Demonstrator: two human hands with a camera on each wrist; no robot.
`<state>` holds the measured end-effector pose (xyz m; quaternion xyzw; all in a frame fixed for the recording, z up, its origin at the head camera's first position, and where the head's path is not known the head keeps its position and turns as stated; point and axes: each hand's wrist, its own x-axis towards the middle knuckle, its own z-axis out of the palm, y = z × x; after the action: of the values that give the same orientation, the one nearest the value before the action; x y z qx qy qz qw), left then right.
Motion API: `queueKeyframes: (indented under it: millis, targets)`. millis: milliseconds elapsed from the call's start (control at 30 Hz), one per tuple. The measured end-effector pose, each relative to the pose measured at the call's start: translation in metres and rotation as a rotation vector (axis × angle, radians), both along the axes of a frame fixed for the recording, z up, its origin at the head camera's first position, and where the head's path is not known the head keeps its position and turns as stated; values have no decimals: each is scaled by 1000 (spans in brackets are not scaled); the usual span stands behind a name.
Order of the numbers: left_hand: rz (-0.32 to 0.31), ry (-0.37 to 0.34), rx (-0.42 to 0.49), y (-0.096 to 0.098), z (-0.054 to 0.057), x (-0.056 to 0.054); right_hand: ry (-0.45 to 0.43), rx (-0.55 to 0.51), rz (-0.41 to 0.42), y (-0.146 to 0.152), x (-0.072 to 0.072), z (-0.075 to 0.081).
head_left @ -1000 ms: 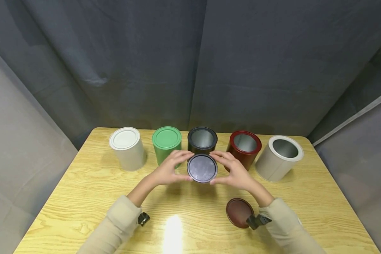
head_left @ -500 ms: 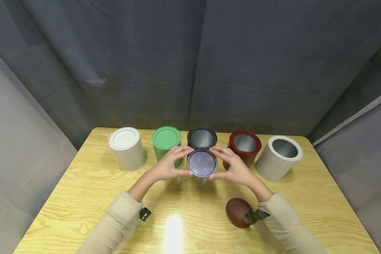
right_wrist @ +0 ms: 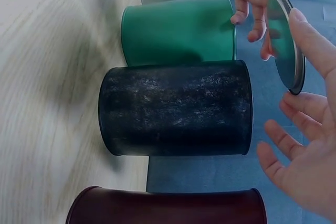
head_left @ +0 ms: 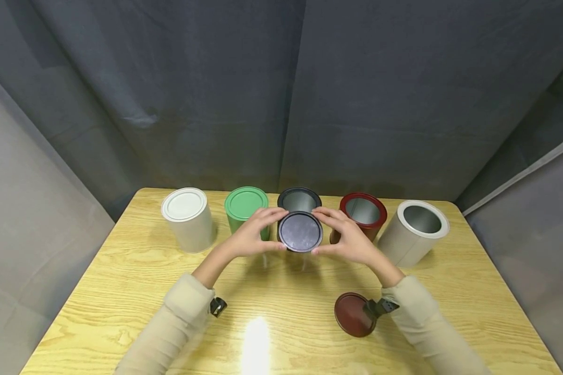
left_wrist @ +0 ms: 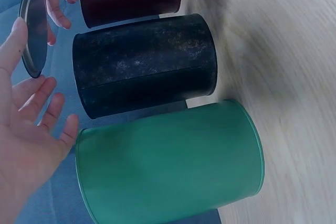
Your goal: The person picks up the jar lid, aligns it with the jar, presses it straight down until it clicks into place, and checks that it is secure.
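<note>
A round black lid point(head_left: 301, 232) is held by its edge between both hands, above and in front of the black can point(head_left: 300, 199), which has an open top. My left hand point(head_left: 252, 235) pinches the lid's left edge with thumb and index finger. From the other side my right hand point(head_left: 349, 240) pinches its right edge the same way. In the left wrist view the lid point(left_wrist: 35, 32) is beyond the top end of the black can point(left_wrist: 147, 61), apart from it. The right wrist view shows the lid's shiny underside point(right_wrist: 281, 45) facing the can.
A white can point(head_left: 185, 204) and a green can point(head_left: 246, 203), both lidded, stand to the left. To the right are a dark red can point(head_left: 363, 209) and a beige can point(head_left: 422, 219), both open-topped. A dark red lid point(head_left: 354, 314) lies on the wooden table point(head_left: 136, 302) near the right wrist.
Both hands have moved the black lid forward, away from the body, so it now overlaps the front rim of the black can in the head view. The cans have not moved.
</note>
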<state>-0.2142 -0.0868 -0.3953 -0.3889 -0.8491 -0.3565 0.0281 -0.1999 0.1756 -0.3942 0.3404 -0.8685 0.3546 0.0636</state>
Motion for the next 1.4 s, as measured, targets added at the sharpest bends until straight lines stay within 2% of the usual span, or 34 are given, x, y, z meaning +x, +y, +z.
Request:
queueKeyframes:
  millis: [267, 533, 767, 1000, 1267, 1400]
  targets:
    - [10, -10, -6, 1, 4, -5, 2, 11, 3, 0, -6, 5]
    - [22, -11, -31, 1, 12, -11, 14, 25, 4, 0, -15, 9]
    - [19, -7, -52, 1, 15, -18, 22, 17, 16, 0, -22, 13]
    - [15, -23, -67, 2, 18, -28, -19, 26, 16, 1, -29, 18]
    - [14, -41, -84, 4, 22, -37, 15, 30, 28, 3, -39, 20]
    - [25, -46, -95, 5, 24, -41, -5, 41, 23, 4, -44, 22]
